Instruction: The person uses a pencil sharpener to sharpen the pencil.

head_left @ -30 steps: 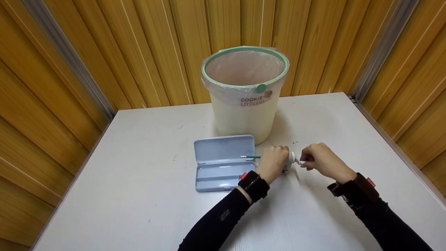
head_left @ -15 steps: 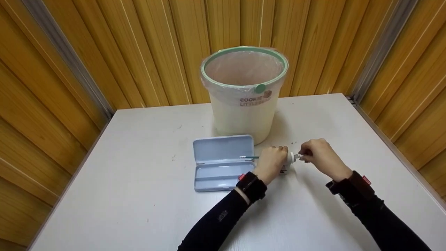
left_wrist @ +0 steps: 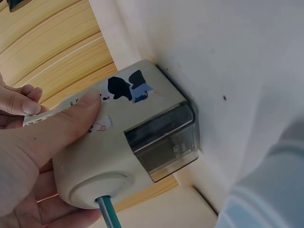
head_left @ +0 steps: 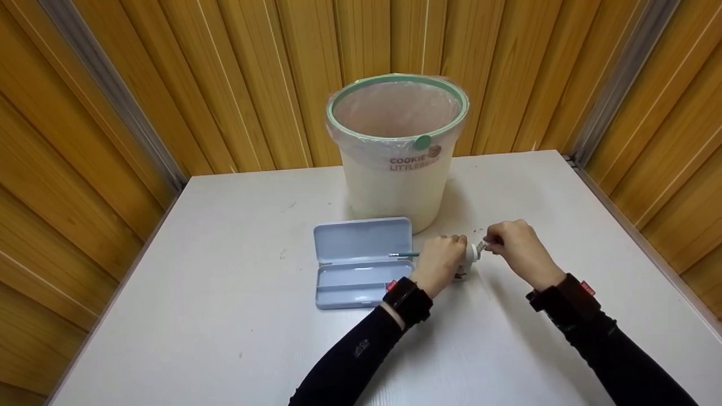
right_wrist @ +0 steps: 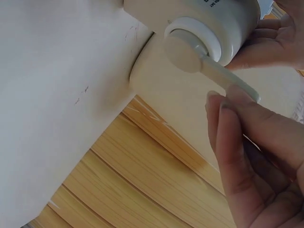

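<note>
A white crank pencil sharpener (left_wrist: 114, 156) with stickers and a clear shavings drawer stands on the table. My left hand (head_left: 441, 260) grips its body from above, thumb on one side and fingers round the other. From its front opening sticks a green pencil (head_left: 405, 254), its end pointing left over the pencil case. With thumb and fingertips my right hand (head_left: 522, 249) pinches the end of the sharpener's crank handle (right_wrist: 228, 80). In the head view the left hand hides most of the sharpener.
Left of the sharpener lies a light blue pencil case (head_left: 361, 239), lid up, with a divided tray. Behind it stands a cream waste bin (head_left: 395, 192) with a green rim and a clear liner. Wood-pattern panels (head_left: 254, 84) enclose the back and sides of the white table (head_left: 225, 270).
My right hand has moved up and slightly left, swinging the crank handle from low to high. The left hand, the sharpener and the pencil stay about where they were.
</note>
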Tool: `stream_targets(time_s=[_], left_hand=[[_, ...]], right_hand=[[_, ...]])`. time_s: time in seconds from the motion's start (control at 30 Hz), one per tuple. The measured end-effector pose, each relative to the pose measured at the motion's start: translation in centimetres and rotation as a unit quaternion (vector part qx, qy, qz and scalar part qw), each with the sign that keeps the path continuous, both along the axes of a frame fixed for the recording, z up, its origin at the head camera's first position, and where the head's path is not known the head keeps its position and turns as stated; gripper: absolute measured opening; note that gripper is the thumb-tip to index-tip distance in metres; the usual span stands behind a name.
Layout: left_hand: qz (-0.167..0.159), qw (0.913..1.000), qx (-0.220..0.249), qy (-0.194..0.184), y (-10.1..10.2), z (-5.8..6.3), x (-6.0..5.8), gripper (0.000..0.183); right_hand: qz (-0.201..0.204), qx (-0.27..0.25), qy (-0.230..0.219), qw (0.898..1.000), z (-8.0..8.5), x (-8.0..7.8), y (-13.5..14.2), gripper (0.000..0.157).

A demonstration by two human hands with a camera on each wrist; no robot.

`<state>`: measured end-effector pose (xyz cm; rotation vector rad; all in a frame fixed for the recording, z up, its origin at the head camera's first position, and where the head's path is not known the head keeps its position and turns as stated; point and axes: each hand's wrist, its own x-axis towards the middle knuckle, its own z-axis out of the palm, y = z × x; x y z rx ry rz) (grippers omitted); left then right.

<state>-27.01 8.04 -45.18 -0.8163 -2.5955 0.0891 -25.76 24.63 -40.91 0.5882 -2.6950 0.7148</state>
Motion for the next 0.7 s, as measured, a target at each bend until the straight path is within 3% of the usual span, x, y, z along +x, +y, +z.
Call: stream_targets(time_s=[0.7], left_hand=[[-0.001,1.0,0.003,-0.002,-0.1,-0.1,-0.2,0.032]], right_hand=[[-0.032,0.004,0.043,0.999,-1.1,-0.8,-0.4,0.012]])
